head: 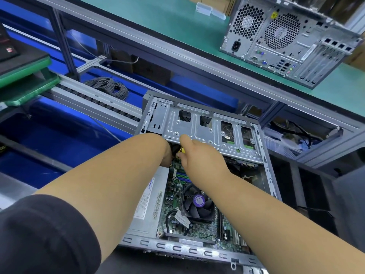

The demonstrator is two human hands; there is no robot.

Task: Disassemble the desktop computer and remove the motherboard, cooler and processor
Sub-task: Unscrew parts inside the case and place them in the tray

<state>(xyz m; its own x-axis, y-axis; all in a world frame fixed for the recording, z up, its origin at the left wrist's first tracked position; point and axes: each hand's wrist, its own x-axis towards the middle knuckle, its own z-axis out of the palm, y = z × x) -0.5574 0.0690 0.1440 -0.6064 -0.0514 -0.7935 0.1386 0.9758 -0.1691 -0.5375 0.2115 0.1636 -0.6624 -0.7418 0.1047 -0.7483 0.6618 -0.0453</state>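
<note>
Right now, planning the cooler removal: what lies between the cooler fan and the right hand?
Head view: bare motherboard with blue slots separates cooler fan from right hand.

left hand (165, 149): reaching forward, fingers hidden | right hand (194, 153): reaching forward, fingers curled down

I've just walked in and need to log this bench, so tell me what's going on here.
A person is taking apart an open desktop case lying on its side. Both hands reach in under the metal drive cage: the right hand is at something yellow, while the left hand is mostly hidden there. The motherboard and the cooler fan are still in the case. A second computer case stands on the green shelf behind.
</note>
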